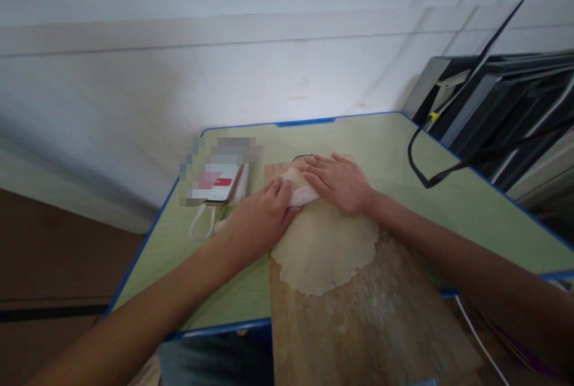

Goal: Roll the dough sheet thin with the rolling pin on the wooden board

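A thin, rolled-out dough sheet [325,248] with a ragged near edge lies on a wooden cutting board [314,338]. Its far part is turned over into a paler fold between my hands. My left hand [271,210] has its fingers bent around the left end of this fold, the thumb lying along the near side. Across the right part of the fold my right hand [338,183] rests palm down, fingers stretched out and pointing away to the left. The dough beneath both hands is hidden.
The board lies on a green table [381,135] with blue edging and juts over its near side. Left of the dough stands a phone [219,186], partly blurred, with a white loop [201,223] beside it. A black strap [430,180] hangs at right, near dark stacked panels [506,99].
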A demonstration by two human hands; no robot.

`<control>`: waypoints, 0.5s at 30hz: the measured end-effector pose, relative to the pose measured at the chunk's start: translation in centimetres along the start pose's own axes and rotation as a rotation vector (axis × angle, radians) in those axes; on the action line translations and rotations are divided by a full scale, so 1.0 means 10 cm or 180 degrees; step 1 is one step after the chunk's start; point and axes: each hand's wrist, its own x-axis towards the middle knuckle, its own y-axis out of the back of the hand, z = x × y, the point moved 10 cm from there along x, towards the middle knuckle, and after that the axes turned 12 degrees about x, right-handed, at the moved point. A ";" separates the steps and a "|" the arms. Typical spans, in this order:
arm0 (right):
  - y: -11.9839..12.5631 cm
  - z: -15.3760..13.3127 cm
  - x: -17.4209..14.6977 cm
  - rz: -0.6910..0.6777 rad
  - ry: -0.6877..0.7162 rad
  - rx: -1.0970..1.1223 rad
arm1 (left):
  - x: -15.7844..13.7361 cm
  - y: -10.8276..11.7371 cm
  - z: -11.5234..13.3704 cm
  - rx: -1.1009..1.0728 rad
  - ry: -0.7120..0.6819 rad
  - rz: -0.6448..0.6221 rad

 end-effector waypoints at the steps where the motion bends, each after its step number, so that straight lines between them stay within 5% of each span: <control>1: -0.02 0.03 0.08 -0.0062 -0.0097 -0.0035 | 0.02 -0.01 -0.03 -0.0086 -0.0043 -0.0020; 9: -0.14 0.17 0.50 -0.0364 -0.0218 -0.0024 | 0.12 -0.04 -0.14 -0.0525 -0.0379 -0.0029; 15: -0.11 0.06 0.22 -0.0287 0.0003 -0.0098 | 0.03 -0.06 -0.04 -0.0582 -0.0443 -0.0102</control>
